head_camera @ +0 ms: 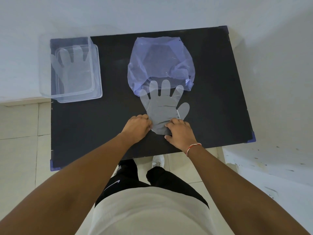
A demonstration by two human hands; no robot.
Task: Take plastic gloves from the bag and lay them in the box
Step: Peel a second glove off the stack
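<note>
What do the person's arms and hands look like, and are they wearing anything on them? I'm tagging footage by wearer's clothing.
Both forearms are bare, with no sleeves reaching into view and no gloves worn. The left hand carries no rings, watch or band that can be seen. The right hand has a thin red and white thread bracelet tied around the wrist. No other markings show.

A black table (101,126) fills the middle of the frame. At its upper left stands a clear plastic box (97,68) with one see-through glove (74,65) lying flat inside. At upper centre lies a bluish plastic bag (160,53), its open mouth toward the person. A second clear glove (162,106) lies flat on the table, fingertips overlapping the bag's mouth. The left hand (137,126) and right hand (181,133) both press on its cuff end, one at each side.
</note>
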